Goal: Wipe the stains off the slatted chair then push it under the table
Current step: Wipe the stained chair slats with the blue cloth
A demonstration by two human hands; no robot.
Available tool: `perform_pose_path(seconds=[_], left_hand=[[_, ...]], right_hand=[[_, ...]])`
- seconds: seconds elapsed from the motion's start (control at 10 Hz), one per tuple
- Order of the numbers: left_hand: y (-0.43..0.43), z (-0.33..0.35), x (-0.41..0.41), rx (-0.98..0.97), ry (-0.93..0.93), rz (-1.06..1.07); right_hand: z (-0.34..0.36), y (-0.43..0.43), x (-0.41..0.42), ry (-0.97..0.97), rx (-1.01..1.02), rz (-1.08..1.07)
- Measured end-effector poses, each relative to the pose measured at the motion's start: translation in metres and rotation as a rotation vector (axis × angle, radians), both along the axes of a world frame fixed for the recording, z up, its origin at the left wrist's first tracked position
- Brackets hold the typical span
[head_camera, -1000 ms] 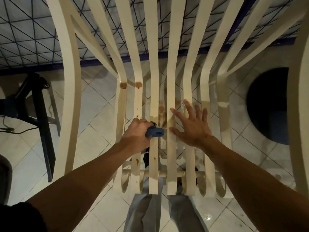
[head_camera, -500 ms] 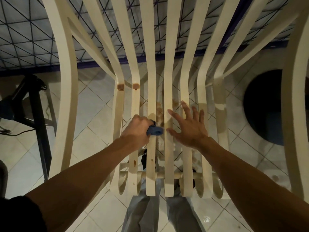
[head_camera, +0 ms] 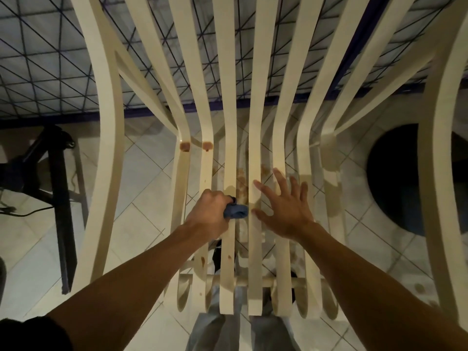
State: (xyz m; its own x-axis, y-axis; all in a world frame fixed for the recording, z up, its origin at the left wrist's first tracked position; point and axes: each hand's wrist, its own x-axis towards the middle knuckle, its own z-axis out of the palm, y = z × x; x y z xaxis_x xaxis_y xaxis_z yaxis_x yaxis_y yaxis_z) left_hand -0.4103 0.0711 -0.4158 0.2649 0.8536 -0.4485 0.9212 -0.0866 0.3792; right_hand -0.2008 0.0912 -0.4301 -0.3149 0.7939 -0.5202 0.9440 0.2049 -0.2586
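The slatted chair (head_camera: 254,117) stands before the person, stiff and probably light; its side rails (head_camera: 106,153) suit pushing. The left hand (head_camera: 207,216) has its grip clenched on a soft blue cloth (head_camera: 236,211); at three o'clock, the right hand (head_camera: 286,211) lies released, flat against the chair.

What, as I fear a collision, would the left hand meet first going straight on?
Probably the right hand, whose thumb lies just beyond the blue cloth the left hand grips; depth unclear.

We tag home dining area: pale diagonal floor tiles (head_camera: 147,188), cream slatted chair (head_camera: 254,148) at grid-patterned table (head_camera: 38,72), black stand (head_camera: 62,198) with cable alongside.
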Motion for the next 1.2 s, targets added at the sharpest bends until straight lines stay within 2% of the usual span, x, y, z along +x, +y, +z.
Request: perform_pose_path(seconds=[0.2,0.4,0.5,0.6,0.7,0.9,1.1,1.2], left_hand=[[-0.010,0.011,0.000,-0.102,-0.042,0.007],[0.001,0.011,0.000,0.034,-0.103,0.122],[-0.012,0.006,-0.001,0.013,-0.073,0.101],[-0.026,0.006,-0.004,-0.087,-0.078,0.004],[-0.025,0.011,-0.006,-0.128,-0.086,0.010],[-0.012,0.016,-0.004,0.011,-0.126,0.088],[-0.042,0.008,-0.009,-0.012,-0.206,-0.095],[-0.041,0.011,-0.010,-0.011,-0.215,-0.077]], right_hand=[[0.001,-0.001,0.000,-0.001,-0.002,-0.005],[0.000,-0.001,0.000,-0.002,-0.007,-0.007],[-0.001,-0.001,0.002,0.005,-0.006,0.003],[-0.003,-0.001,0.003,0.005,-0.003,0.004],[-0.005,-0.002,0.002,0.000,0.002,0.000],[-0.005,0.001,0.000,0.013,-0.006,-0.003],[-0.007,-0.001,0.001,0.003,0.006,-0.001],[-0.007,-0.001,0.000,0.007,0.006,-0.001]])
